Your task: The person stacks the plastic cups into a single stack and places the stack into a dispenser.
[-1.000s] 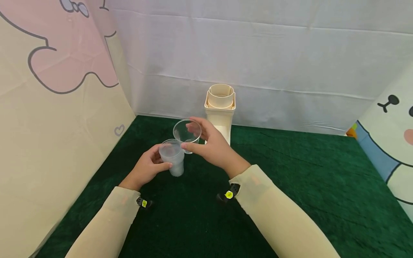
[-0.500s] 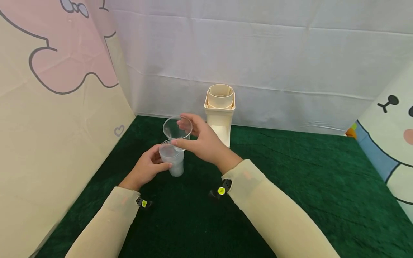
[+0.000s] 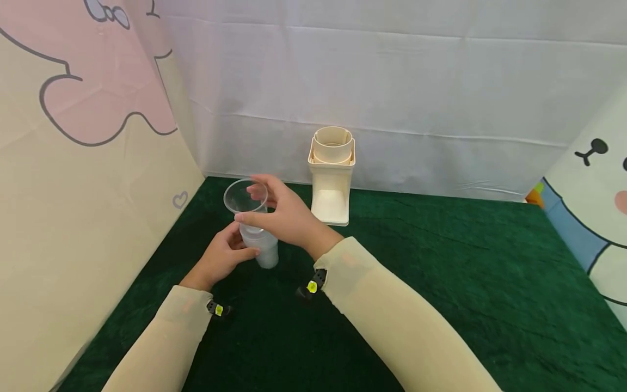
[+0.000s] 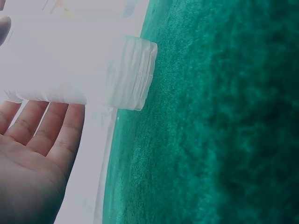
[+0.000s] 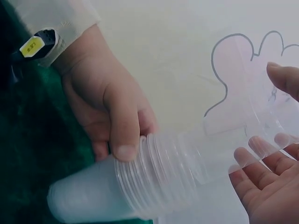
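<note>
A stack of nested translucent plastic cups (image 3: 268, 251) is held upright in my left hand (image 3: 217, 257), thumb in front and fingers behind. Just above it, my right hand (image 3: 289, 219) grips a single clear plastic cup (image 3: 235, 198) between thumb and fingers. In the right wrist view, the base of that clear cup (image 5: 210, 161) sits at the mouth of the stack (image 5: 88, 198), lined up with it. Several stacked rims show below the left thumb there. In the left wrist view, the ribbed cup bottoms (image 4: 133, 74) stand out past the fingers (image 4: 60, 126).
A cream plastic stand (image 3: 331, 182) with a round tube in its top and a shallow base stands against the white back cloth (image 3: 416, 87). Dark green cloth (image 3: 450, 272) covers the table. Printed cartoon cloths hang at the left and right sides.
My right hand has moved left with the clear cup, from beside the stack to over its mouth. The left hand and the stack have stayed nearly still.
</note>
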`<action>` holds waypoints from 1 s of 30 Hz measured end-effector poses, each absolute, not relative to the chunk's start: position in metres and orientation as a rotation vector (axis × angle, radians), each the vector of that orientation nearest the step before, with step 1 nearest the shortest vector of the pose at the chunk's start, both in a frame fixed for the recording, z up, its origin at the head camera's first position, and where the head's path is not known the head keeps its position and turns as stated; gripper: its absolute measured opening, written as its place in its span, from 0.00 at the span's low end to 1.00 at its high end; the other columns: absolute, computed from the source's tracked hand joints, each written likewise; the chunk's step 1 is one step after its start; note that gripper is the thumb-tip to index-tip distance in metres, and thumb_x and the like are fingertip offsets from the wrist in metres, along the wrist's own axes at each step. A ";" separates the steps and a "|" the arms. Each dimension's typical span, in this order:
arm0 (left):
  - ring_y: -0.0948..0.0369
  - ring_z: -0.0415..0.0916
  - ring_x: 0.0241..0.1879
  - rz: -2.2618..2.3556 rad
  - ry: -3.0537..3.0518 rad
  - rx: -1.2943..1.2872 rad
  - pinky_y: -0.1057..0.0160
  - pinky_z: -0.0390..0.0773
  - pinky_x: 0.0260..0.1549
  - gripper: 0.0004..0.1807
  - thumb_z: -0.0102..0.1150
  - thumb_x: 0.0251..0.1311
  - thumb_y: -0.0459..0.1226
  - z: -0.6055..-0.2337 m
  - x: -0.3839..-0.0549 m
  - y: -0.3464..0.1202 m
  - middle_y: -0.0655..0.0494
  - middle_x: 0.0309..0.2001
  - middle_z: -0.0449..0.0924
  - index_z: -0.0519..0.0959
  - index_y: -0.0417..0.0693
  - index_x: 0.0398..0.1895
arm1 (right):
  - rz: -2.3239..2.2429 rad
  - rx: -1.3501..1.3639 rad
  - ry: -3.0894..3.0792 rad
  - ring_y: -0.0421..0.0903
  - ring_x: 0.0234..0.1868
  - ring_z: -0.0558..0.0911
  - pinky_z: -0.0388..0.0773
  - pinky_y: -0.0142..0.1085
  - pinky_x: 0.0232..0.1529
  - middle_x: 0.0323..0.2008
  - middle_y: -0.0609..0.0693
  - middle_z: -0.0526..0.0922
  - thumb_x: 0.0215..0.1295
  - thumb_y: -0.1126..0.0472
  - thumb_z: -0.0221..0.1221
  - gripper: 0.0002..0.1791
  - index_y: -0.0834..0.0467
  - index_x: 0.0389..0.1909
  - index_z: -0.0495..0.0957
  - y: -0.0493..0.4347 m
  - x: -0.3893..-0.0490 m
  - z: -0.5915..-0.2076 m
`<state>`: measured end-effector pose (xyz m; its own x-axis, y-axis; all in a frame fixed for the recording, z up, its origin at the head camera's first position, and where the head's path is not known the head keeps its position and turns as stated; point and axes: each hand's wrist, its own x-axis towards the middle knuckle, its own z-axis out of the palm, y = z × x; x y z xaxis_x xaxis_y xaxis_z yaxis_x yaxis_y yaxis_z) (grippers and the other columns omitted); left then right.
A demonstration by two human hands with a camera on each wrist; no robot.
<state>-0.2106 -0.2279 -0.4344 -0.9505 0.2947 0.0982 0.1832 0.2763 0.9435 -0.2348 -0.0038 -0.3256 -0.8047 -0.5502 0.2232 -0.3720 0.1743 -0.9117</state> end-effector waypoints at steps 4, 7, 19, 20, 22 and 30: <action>0.48 0.76 0.63 1.769 2.443 0.470 0.62 0.78 0.57 0.34 0.66 0.67 0.33 -0.435 -0.210 -0.228 0.43 0.67 0.72 0.64 0.43 0.74 | -1.693 -0.929 2.276 0.39 0.66 0.73 0.68 0.37 0.68 0.67 0.44 0.75 0.66 0.50 0.69 0.43 0.52 0.77 0.61 -0.009 -0.234 -0.323; 0.48 0.76 0.63 1.773 2.441 0.475 0.61 0.78 0.57 0.34 0.66 0.67 0.33 -0.436 -0.211 -0.229 0.44 0.67 0.72 0.64 0.43 0.75 | -1.681 -0.924 2.288 0.39 0.66 0.73 0.69 0.37 0.68 0.67 0.45 0.75 0.66 0.49 0.69 0.43 0.52 0.77 0.60 -0.010 -0.234 -0.323; 0.46 0.73 0.65 1.780 2.421 0.452 0.60 0.77 0.59 0.38 0.66 0.67 0.32 -0.436 -0.211 -0.229 0.44 0.68 0.70 0.61 0.44 0.77 | -1.660 -0.882 2.289 0.40 0.67 0.72 0.67 0.38 0.69 0.67 0.45 0.75 0.67 0.49 0.69 0.43 0.51 0.78 0.60 -0.008 -0.238 -0.334; 0.45 0.73 0.65 1.780 2.419 0.449 0.60 0.77 0.59 0.38 0.66 0.67 0.33 -0.436 -0.211 -0.229 0.43 0.69 0.70 0.61 0.45 0.78 | -1.658 -0.885 2.288 0.41 0.68 0.72 0.67 0.38 0.70 0.67 0.46 0.75 0.67 0.49 0.69 0.43 0.51 0.78 0.60 -0.008 -0.238 -0.335; 0.46 0.73 0.65 1.782 2.419 0.441 0.61 0.77 0.58 0.38 0.66 0.67 0.33 -0.436 -0.211 -0.229 0.43 0.69 0.70 0.61 0.45 0.78 | -1.655 -0.884 2.288 0.41 0.68 0.72 0.67 0.38 0.70 0.68 0.47 0.74 0.67 0.49 0.68 0.42 0.52 0.77 0.60 -0.008 -0.238 -0.338; 0.47 0.75 0.63 1.787 2.430 0.440 0.61 0.78 0.57 0.34 0.65 0.67 0.33 -0.438 -0.211 -0.230 0.43 0.66 0.74 0.64 0.46 0.74 | -1.617 -0.802 2.292 0.45 0.72 0.69 0.65 0.48 0.72 0.71 0.46 0.72 0.66 0.44 0.69 0.43 0.48 0.77 0.60 -0.003 -0.240 -0.353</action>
